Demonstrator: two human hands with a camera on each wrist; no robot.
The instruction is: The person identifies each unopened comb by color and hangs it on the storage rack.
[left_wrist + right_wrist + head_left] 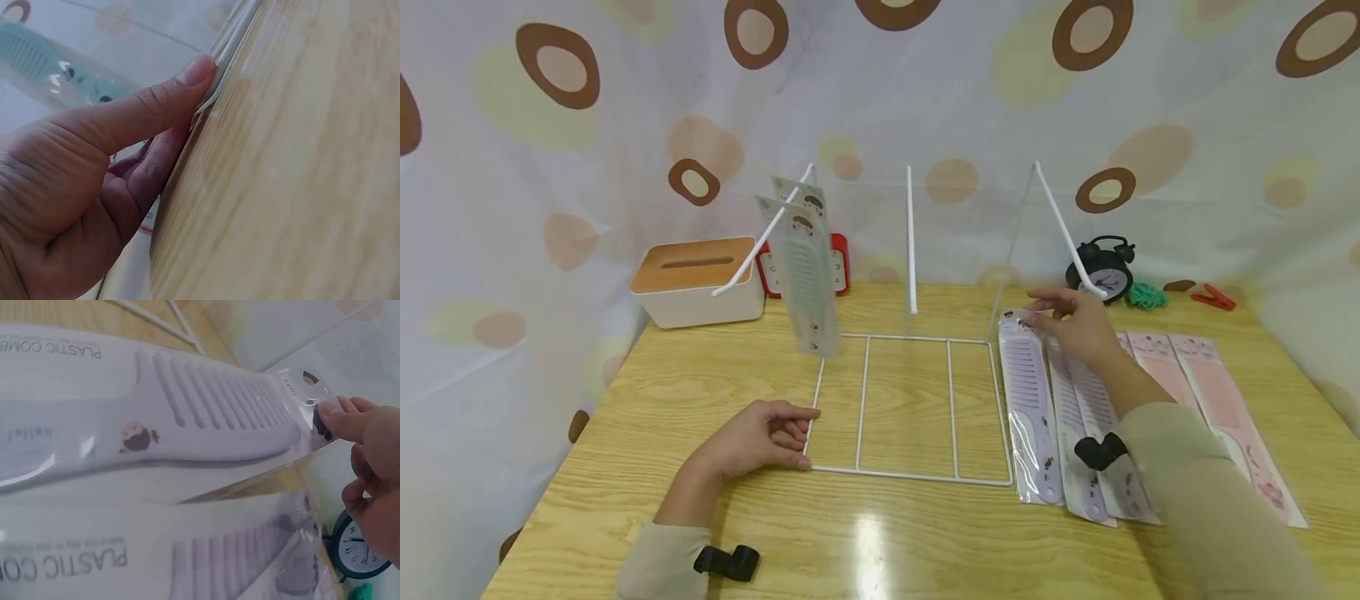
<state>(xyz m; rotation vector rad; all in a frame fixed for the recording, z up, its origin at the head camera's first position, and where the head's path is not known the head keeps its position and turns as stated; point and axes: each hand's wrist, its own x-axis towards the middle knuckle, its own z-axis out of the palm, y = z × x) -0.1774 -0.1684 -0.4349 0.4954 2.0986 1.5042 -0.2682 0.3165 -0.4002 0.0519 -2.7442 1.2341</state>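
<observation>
Fingers (1043, 322) of the right hand (1081, 331) pinching a packaged purple comb (1036, 410) by its top end.
The comb is just beside the white wire rack (913, 477), whose near left corner the left hand (748, 443) pinches.

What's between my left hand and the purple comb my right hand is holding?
The base of the white wire rack, with wooden tabletop showing through it, as the head view shows.
</observation>
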